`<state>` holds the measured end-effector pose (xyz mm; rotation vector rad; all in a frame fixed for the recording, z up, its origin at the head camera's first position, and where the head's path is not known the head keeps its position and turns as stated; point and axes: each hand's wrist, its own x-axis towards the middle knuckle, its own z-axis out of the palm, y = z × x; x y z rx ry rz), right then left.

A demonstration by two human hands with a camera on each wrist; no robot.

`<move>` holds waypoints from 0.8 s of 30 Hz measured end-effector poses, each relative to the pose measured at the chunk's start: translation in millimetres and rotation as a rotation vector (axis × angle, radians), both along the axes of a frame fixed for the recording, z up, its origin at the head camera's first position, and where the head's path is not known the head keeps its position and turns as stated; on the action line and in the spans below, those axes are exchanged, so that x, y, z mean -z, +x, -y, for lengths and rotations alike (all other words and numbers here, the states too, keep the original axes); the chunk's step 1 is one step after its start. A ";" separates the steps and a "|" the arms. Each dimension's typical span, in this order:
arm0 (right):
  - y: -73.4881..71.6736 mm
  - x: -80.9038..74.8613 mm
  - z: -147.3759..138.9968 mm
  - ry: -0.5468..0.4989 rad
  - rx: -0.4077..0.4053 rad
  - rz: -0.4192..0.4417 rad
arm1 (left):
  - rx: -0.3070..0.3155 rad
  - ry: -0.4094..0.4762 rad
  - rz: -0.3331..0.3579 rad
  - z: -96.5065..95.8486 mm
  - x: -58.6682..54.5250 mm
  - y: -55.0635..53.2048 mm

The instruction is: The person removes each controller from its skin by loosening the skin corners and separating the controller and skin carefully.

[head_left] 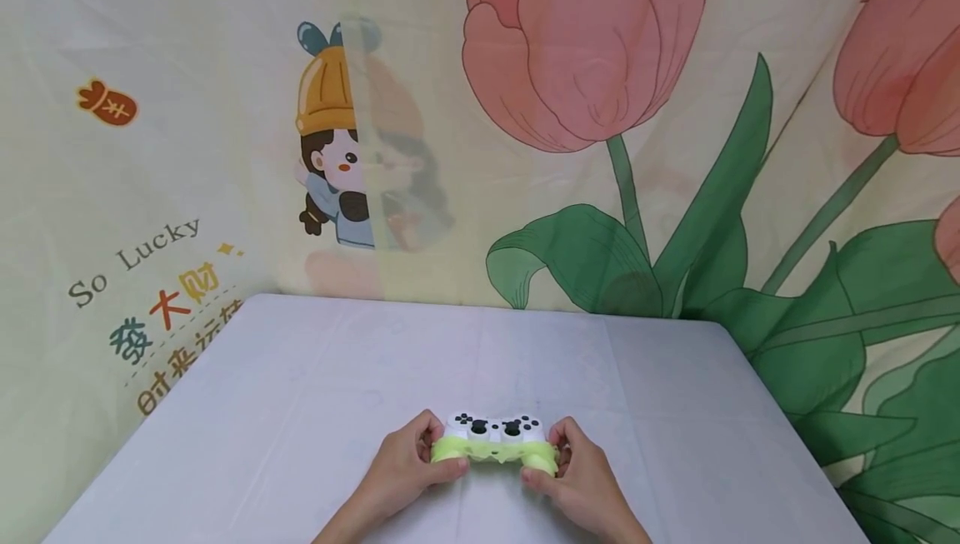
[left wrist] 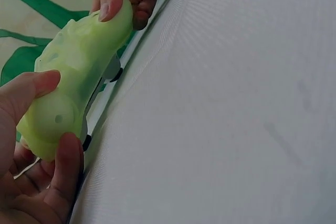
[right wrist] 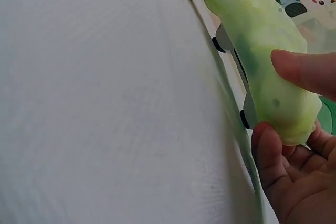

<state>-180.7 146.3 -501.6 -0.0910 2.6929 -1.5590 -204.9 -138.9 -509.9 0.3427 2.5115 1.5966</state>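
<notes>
A white game controller point(head_left: 495, 436) with black thumbsticks and buttons is held near the front of the table. A yellow-green, slightly translucent cover wraps its lower part and grips; both wrist views show this cover point(left wrist: 79, 56) on the controller's back. The left hand point(head_left: 405, 461) pinches the left grip between thumb and fingers. On the other side, the right hand point(head_left: 588, 473) holds the right grip the same way. In the right wrist view, the thumb point(right wrist: 302, 69) presses on the cover point(right wrist: 262, 30). Some fingers are hidden behind the controller.
A table with a white cloth point(head_left: 337, 377) spreads under the hands. Behind it hangs a fabric backdrop point(head_left: 420, 277) printed with large pink tulips point(head_left: 592, 44), green leaves and a cartoon figure point(head_left: 337, 161). Printed lettering point(head_left: 135, 261) is on the left side.
</notes>
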 end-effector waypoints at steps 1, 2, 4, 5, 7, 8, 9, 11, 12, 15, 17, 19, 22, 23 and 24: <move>-0.1 0.5 0.0 0.003 -0.003 -0.007 | -0.002 -0.001 -0.002 0.2 0.7 -0.3; -0.2 1.1 0.0 0.003 -0.007 -0.015 | -0.003 -0.002 -0.005 0.4 1.4 -0.6; -1.2 2.5 -0.4 0.004 -0.012 -0.032 | -0.002 0.002 -0.009 0.7 3.1 -1.2; -1.7 3.0 -0.8 0.000 -0.012 -0.037 | -0.002 0.009 -0.010 0.7 3.8 -1.5; -2.7 3.4 -1.5 -0.025 -0.012 -0.042 | -0.001 0.019 -0.014 0.1 4.7 -2.3; -3.1 3.3 -2.0 -0.046 -0.013 -0.043 | -0.003 0.019 -0.019 -0.2 4.8 -2.8; -3.7 3.2 -2.4 -0.061 -0.016 -0.047 | -0.005 0.024 -0.023 -0.7 4.6 -3.4; -3.6 3.1 -2.2 -0.100 -0.028 -0.048 | -0.014 0.023 -0.038 -1.3 4.1 -3.4; -3.6 3.0 -2.0 -0.118 -0.036 -0.051 | -0.018 0.020 -0.044 -1.6 3.8 -3.4; -3.6 2.7 -1.3 -0.136 -0.051 -0.070 | -0.034 0.013 -0.068 -2.3 3.2 -3.6; -3.3 2.2 -0.9 -0.132 -0.050 -0.086 | -0.047 0.018 -0.079 -2.3 3.2 -3.3; -3.0 1.8 -0.3 -0.105 -0.044 -0.113 | -0.051 0.030 -0.087 -2.1 3.1 -3.2; -2.8 1.2 0.3 -0.043 -0.019 -0.159 | -0.034 0.058 -0.100 -1.6 3.1 -3.1; -2.6 1.0 0.4 -0.020 -0.010 -0.175 | -0.017 0.064 -0.106 -1.5 3.3 -3.3; -2.4 0.7 0.5 -0.001 -0.002 -0.189 | 0.005 0.070 -0.116 -1.2 3.4 -3.4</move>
